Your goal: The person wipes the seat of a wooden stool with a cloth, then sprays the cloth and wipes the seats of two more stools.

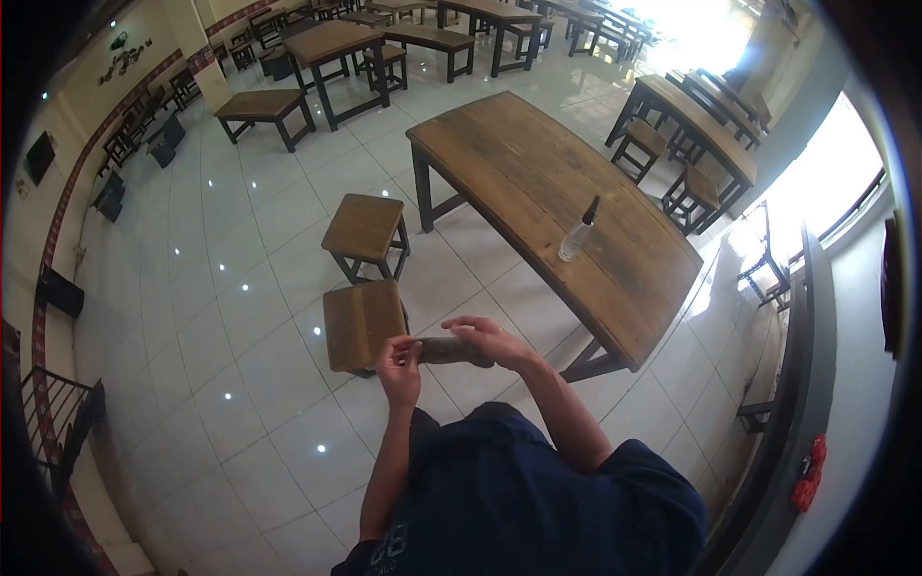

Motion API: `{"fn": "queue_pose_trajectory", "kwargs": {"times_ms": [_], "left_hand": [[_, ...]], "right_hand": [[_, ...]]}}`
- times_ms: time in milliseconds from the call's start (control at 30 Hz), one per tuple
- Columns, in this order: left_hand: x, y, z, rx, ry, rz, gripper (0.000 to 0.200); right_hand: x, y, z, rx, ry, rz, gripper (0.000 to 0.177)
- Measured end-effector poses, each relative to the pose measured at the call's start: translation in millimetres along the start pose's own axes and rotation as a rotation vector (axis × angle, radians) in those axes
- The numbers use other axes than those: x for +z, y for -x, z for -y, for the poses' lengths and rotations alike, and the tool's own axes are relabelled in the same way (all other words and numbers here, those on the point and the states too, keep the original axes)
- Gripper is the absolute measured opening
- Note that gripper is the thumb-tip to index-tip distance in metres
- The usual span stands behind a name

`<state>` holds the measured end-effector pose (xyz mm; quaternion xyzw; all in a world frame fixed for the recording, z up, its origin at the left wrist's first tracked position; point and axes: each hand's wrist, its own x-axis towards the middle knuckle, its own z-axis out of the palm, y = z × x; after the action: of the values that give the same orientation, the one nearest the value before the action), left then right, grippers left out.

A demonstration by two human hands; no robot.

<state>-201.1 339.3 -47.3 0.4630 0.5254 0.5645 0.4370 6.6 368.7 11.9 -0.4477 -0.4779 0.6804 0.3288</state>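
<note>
A folded grey cloth (451, 350) is stretched between my two hands, above the floor beside the front stool. At its left end, my left hand (400, 370) pinches it between thumb and fingers. My right hand (490, 344) lies over the other end, its fingers bent along the upper edge; the thumb is hidden. A clear bottle (574, 242) with a black pointed top stands upright on the wooden table (509, 154), ahead and to the right, apart from both hands.
Two wooden stools, one nearer (363, 322) and one farther (365, 223), stand left of the table. More tables and benches (257, 104) fill the far side. A ledge with a red object (809, 472) runs along the right wall. The tiled floor is shiny.
</note>
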Motion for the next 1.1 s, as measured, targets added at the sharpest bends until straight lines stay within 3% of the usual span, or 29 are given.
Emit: {"fn": "queue_pose_trajectory", "kwargs": {"times_ms": [67, 133, 233, 300, 367, 433, 467, 533, 567, 667, 733, 767, 833, 967, 1100], "left_hand": [[-10, -30, 0, 0.023, 0.096, -0.037, 0.010], [-22, -57, 1, 0.195, -0.011, 0.009, 0.010], [-36, -84, -6, 0.051, -0.039, 0.100, 0.013], [-36, -101, -11, 0.040, -0.059, 0.121, 0.013], [-33, -115, -12, 0.031, -0.074, 0.133, 0.013], [-27, -131, -12, -0.279, 0.189, 0.267, 0.012], [-23, -137, -12, -0.275, 0.190, 0.261, 0.012], [-16, -145, -10, -0.540, 0.183, 0.330, 0.012], [-13, -149, -5, -0.539, 0.181, 0.327, 0.012], [0, -160, 7, -0.408, 0.149, 0.400, 0.014], [11, -166, 2, -0.070, -0.038, 0.187, 0.014], [13, -168, 0, -0.070, -0.040, 0.184, 0.014], [18, -175, -20, 0.409, -0.275, 0.142, 0.013], [35, -178, -26, 0.333, -0.148, 0.130, 0.015], [43, -178, -34, 0.266, -0.093, 0.074, 0.019]], "right_hand": [[12, -22, 7, 0.052, 0.170, 0.013, 0.037], [21, -38, 14, 0.118, 0.341, 0.040, 0.033], [27, -60, 17, 0.109, 0.380, -0.085, 0.034], [22, -73, 11, -0.080, 0.381, -0.222, 0.029], [15, -88, 9, -0.106, 0.329, -0.233, 0.029], [13, -97, 31, -0.127, 0.256, -0.272, 0.025], [9, -102, 37, -0.130, 0.259, -0.267, 0.025], [2, -108, 42, -0.135, 0.294, -0.249, 0.024], [-1, -111, 43, -0.136, 0.292, -0.246, 0.024], [-17, -116, 43, -0.099, 0.342, -0.232, 0.025], [-28, -121, 39, -0.077, 0.242, -0.164, 0.028], [-34, -121, 36, -0.077, 0.241, -0.160, 0.028], [-34, -115, 52, -0.138, 0.185, -0.178, 0.027], [-43, -117, 52, -0.127, 0.143, -0.145, 0.024], [-66, -124, 39, -0.034, 0.033, 0.021, 0.026]]}}
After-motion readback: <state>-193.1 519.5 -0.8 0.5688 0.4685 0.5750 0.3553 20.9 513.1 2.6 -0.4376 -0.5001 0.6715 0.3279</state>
